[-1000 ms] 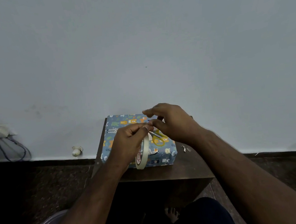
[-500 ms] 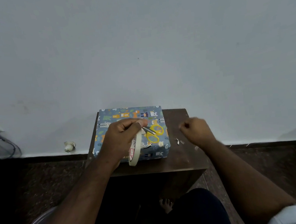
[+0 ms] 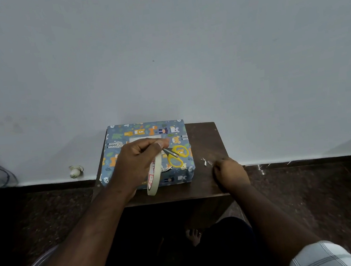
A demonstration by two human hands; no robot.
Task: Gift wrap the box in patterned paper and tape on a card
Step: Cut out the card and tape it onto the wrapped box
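Two hands at work, only the left one over the wrapped box (image 3: pixel 148 155).

The left hand (image 3: pixel 137 160) curls round a roll of masking tape (image 3: pixel 153 176) that hangs on edge over the near side of the box, thumb and forefinger pinched together at the top; the right hand (image 3: pixel 228 171) rests loosely curled on the bare wooden stool (image 3: pixel 206 142) just right of the box, by small paper scraps (image 3: pixel 205 162) (whether it holds anything I cannot tell); a pale card (image 3: pixel 142 138) lies across the top of the box, long axis left to right, just beyond the left fingers, so the left hand is much nearer; yellow-handled scissors (image 3: pixel 176 155) lie on the box between the hands; half a second ago the right hand was raised in a fist, now it has dropped to the stool, while the left hand has kept its hold on the roll.
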